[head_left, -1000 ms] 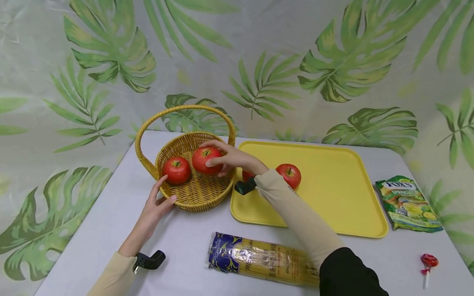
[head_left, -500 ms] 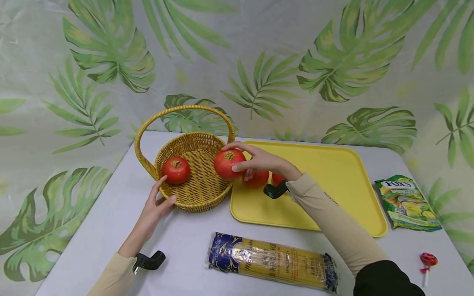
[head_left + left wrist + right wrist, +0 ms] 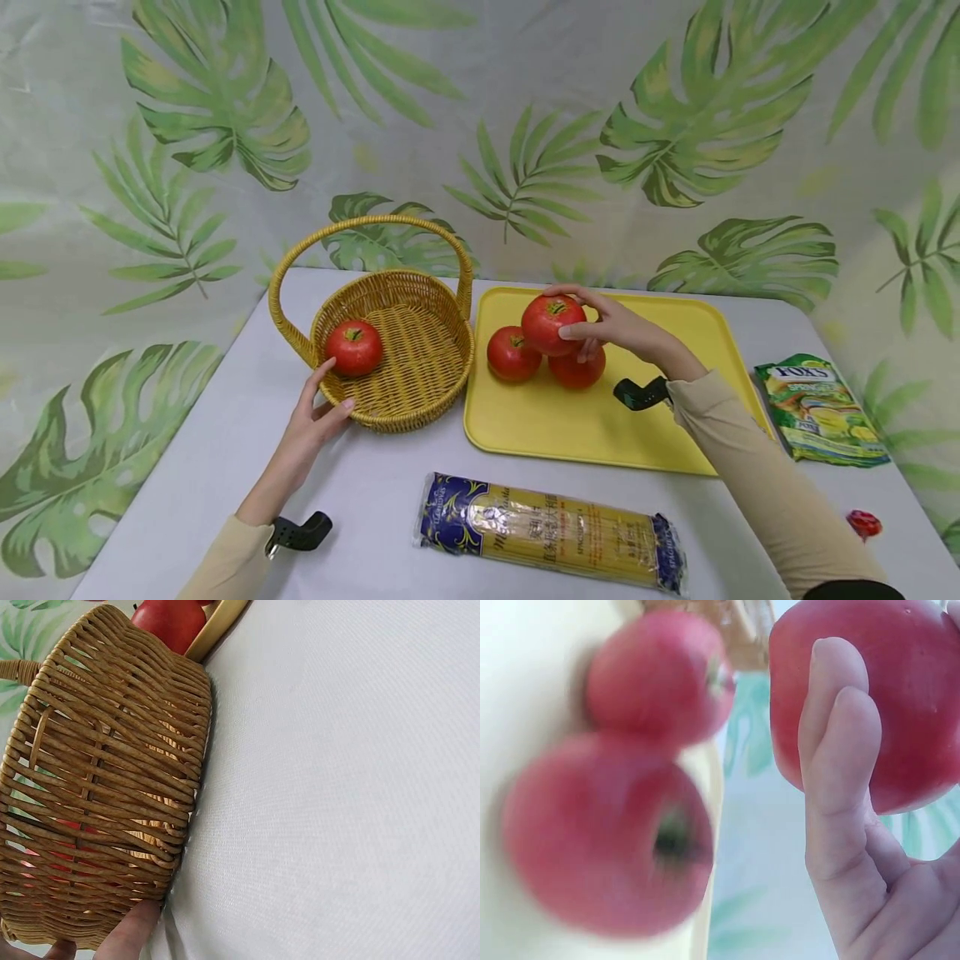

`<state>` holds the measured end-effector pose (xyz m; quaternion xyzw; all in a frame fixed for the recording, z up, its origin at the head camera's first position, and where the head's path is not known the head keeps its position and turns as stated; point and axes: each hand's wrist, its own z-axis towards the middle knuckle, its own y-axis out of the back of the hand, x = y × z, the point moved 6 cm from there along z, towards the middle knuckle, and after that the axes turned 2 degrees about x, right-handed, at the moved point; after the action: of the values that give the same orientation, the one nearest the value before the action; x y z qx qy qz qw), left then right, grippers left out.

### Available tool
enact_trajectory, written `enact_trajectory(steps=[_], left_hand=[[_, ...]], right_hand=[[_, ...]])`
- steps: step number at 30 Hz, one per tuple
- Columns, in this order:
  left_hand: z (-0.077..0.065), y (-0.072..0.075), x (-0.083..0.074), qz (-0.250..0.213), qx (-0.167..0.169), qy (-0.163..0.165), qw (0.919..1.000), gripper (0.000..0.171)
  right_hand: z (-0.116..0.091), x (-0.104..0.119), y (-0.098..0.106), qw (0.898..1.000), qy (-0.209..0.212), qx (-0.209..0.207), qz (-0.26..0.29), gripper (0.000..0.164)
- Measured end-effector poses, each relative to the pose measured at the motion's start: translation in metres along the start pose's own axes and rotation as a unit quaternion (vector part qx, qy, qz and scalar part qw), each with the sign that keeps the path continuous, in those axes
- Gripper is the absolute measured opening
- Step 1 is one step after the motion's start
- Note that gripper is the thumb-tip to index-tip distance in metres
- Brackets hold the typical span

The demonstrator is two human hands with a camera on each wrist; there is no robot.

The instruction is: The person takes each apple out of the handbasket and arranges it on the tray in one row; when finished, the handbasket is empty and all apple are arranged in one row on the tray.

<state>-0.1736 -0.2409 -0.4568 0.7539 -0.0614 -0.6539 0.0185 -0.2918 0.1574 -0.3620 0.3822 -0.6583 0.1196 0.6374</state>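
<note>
Right hand (image 3: 621,327) and held red apple (image 3: 551,323) mask part of another apple (image 3: 576,372), beige sleeve (image 3: 765,475) swallows a corner of the yellow tray (image 3: 637,425), and right-wrist both tray apples (image 3: 604,836) blur!

A person's left arm (image 3: 232,554) stretched forward, left hand (image 3: 311,429) with thumb (image 3: 337,414) and forefinger (image 3: 315,383) parted, right arm (image 3: 765,475) slanting inward, right hand (image 3: 618,323) raised, thumb and fingers (image 3: 844,765) curved in a grip

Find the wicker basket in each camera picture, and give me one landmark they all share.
Head: the wicker basket stands left of centre.
Left wrist: the wicker basket fills most of the left side.
Right wrist: a blurred piece of it shows at the top edge.
Shared landmark: the yellow tray, paler in the wrist views.
</note>
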Motion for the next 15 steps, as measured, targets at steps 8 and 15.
enact_trajectory(steps=[8, 15], left_hand=[[-0.001, 0.0, 0.0, -0.001, 0.001, -0.009, 1.0, 0.071], [-0.001, 0.0, 0.001, -0.008, 0.005, -0.01, 0.9999, 0.071]], right_hand=[[-0.039, -0.032, 0.04, 0.998, -0.026, -0.059, 0.0, 0.058], [-0.069, -0.052, 0.057, 0.995, -0.032, -0.089, 0.014, 0.056]])
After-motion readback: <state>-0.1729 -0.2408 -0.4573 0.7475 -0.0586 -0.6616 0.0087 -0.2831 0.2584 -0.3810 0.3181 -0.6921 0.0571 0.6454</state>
